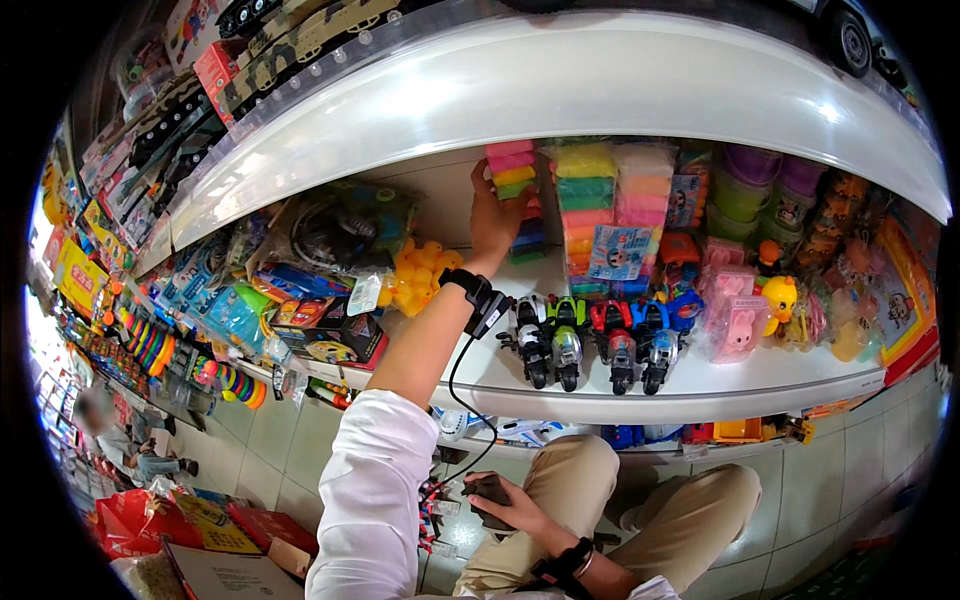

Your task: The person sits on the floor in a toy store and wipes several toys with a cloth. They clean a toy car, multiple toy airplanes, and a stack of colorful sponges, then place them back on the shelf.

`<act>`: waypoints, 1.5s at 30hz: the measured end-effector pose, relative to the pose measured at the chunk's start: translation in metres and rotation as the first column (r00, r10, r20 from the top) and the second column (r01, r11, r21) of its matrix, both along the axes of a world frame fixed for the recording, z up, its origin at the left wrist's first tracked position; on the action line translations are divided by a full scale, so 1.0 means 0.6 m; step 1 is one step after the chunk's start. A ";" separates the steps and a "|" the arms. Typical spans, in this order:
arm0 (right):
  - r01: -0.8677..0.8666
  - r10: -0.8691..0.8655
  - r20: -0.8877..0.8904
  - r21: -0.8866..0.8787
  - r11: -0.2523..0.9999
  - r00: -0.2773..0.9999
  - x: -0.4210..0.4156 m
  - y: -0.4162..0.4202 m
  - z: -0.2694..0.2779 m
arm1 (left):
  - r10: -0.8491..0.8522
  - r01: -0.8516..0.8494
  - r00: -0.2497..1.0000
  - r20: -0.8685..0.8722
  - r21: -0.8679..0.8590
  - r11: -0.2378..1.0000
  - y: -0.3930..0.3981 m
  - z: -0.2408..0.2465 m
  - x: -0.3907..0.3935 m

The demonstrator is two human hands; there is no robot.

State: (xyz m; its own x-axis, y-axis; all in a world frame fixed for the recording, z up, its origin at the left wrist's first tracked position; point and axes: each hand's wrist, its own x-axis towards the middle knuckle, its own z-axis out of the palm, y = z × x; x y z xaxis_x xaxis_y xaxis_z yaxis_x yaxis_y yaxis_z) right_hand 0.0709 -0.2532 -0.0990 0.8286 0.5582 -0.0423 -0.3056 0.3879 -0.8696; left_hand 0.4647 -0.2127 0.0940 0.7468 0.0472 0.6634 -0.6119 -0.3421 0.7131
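Observation:
My left hand (496,217) reaches onto the white shelf, its fingers around a stack of small colourful packs (513,161) that stands upright near the back wall. The lower part of the stack is partly hidden by the hand. To its right stand taller bagged stacks of multicoloured packs (585,184). A row of toy motorcycles (568,337) stands at the shelf front. Low down, near my knee, my right hand (517,510) holds a small dark object (489,499); its kind cannot be told. A black cable runs down from the device on my left wrist.
Yellow rubber ducks (421,274) and a boxed toy car (330,326) lie left of my left forearm. Pink bunny toys (739,326) and lidded tubs (739,195) stand to the right. The upper shelf's white edge (525,82) overhangs. A person (124,442) is at far left.

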 end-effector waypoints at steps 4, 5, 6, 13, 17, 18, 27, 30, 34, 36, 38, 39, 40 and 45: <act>-0.004 0.004 0.004 -0.007 1.000 1.000 0.000 0.000 -0.001 | -0.011 0.011 1.000 -0.001 -0.004 1.000 0.004 -0.001 0.003; -0.004 0.004 0.001 -0.001 1.000 1.000 0.000 0.001 -0.010 | -0.026 0.026 0.999 -0.027 -0.020 0.999 0.004 0.001 0.000; -0.006 0.006 -0.002 0.005 1.000 1.000 0.000 0.003 -0.010 | -0.040 0.039 0.998 -0.053 -0.036 0.999 0.006 0.002 -0.001; -0.004 0.005 0.010 -0.027 1.000 1.000 0.001 0.002 -0.012 | 0.008 -0.009 0.995 -0.100 -0.008 1.000 0.008 0.017 -0.022; -0.019 0.019 -0.005 -0.027 0.999 1.000 -0.002 0.005 -0.015 | 0.120 -0.117 0.992 -0.034 0.088 0.989 0.017 0.025 -0.034; -0.018 0.018 -0.004 -0.020 1.000 1.000 -0.002 0.005 -0.015 | 0.127 -0.126 0.992 -0.010 0.095 0.988 0.018 0.026 -0.033; 0.031 -0.031 -0.003 0.059 0.998 1.000 -0.004 0.010 -0.017 | 0.073 -0.052 0.994 -0.084 0.229 0.972 0.012 0.024 -0.016; 0.015 -0.015 0.000 0.074 0.997 1.000 -0.003 0.014 -0.025 | -0.093 0.120 0.979 -0.181 0.145 0.982 0.022 0.028 -0.013; -0.013 0.014 -0.017 0.018 1.000 1.000 0.000 0.006 -0.017 | -0.066 0.095 0.982 -0.178 0.162 0.982 0.023 0.035 -0.032; -0.007 0.007 -0.009 -0.015 1.000 1.000 0.000 0.004 -0.010 | -0.072 0.098 0.985 -0.158 0.163 0.982 0.027 0.037 -0.036; -0.007 0.006 -0.024 -0.001 1.000 1.000 -0.001 0.003 -0.007 | -0.046 0.081 0.984 -0.171 0.206 0.975 0.032 0.039 -0.037; -0.007 0.007 -0.032 0.008 1.000 0.999 -0.001 0.004 -0.006 | -0.031 0.072 0.984 -0.177 0.228 0.971 0.034 0.040 -0.036; -0.004 0.004 -0.033 0.007 1.000 0.999 -0.001 0.005 -0.008 | -0.033 0.073 0.986 -0.165 0.238 0.968 0.034 0.040 -0.036; -0.029 0.028 -0.080 -0.005 1.000 0.996 -0.001 0.005 0.000 | -0.043 0.071 0.992 -0.122 0.233 0.970 0.028 0.037 -0.039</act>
